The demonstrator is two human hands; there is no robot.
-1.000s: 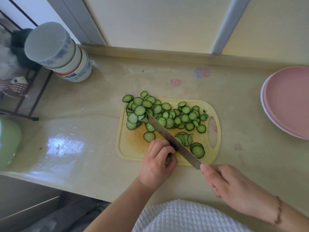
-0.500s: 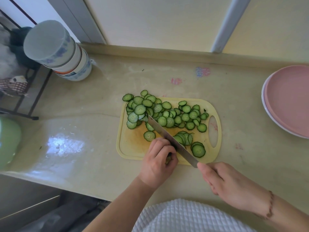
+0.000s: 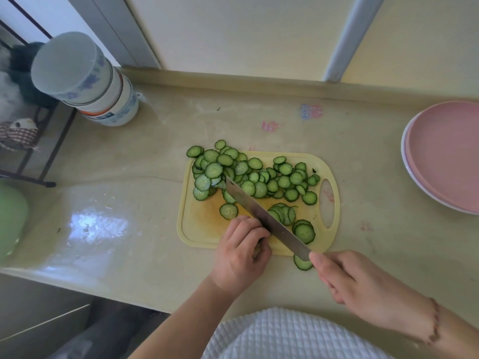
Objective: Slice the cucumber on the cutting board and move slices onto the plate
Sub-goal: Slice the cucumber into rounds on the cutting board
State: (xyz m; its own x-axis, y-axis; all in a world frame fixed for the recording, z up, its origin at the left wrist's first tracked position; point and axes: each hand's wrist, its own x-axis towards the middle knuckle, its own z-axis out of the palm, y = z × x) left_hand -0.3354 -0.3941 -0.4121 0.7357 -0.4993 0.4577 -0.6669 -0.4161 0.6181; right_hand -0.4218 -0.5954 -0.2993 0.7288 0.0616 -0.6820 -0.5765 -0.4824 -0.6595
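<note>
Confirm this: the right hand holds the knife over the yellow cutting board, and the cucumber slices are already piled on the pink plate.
One part is wrong. The head view shows the cucumber slices heaped on the yellow cutting board; the pink plate holds none. The right hand does hold the knife over the board.

My left hand (image 3: pixel 239 251) sits knuckles-up with its fingers curled tightly under, the forearm running down toward the lower left. My right hand (image 3: pixel 363 286) reaches in from the lower right, fingers wrapped around a handle hidden beneath the palm, thumb along the top, a thin beaded bracelet (image 3: pixel 435 322) at the wrist.
</note>
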